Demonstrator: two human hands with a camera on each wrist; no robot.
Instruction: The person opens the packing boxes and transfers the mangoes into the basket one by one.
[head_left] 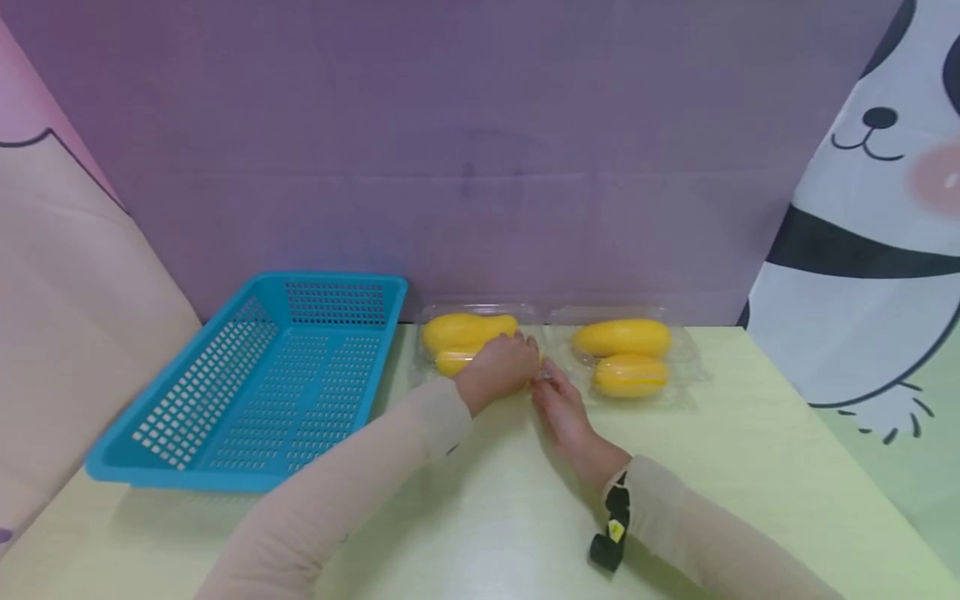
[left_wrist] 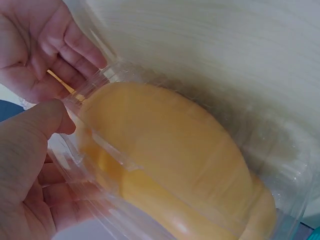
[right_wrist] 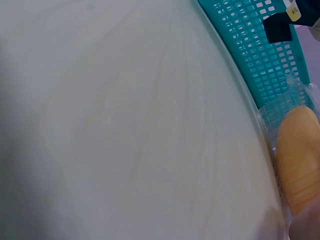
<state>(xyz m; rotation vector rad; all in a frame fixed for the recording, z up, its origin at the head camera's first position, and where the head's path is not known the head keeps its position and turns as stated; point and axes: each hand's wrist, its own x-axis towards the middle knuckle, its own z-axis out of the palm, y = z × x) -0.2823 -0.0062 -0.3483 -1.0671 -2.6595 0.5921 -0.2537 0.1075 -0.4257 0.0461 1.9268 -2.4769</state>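
Observation:
My left hand (head_left: 504,367) reaches over the front right corner of a clear plastic box (head_left: 422,367). Inside lie smooth, oblong yellow fruits (head_left: 457,332), seen through the plastic. In the left wrist view, that hand's thumb (left_wrist: 55,117) presses on the box edge while its fingers show behind the clear wall. My right hand (head_left: 566,417) holds the same corner from the right, its fingers curled at the edge; its thumb is hard to see. A second clear box (head_left: 686,358) to the right holds two similar fruits (head_left: 630,377).
A blue perforated basket (head_left: 187,481) stands on the left of the pale table (head_left: 480,533), close to the left box. Behind the table hangs a purple cloth (head_left: 480,167). A black strap with a small block (head_left: 609,550) hangs from the right wrist.

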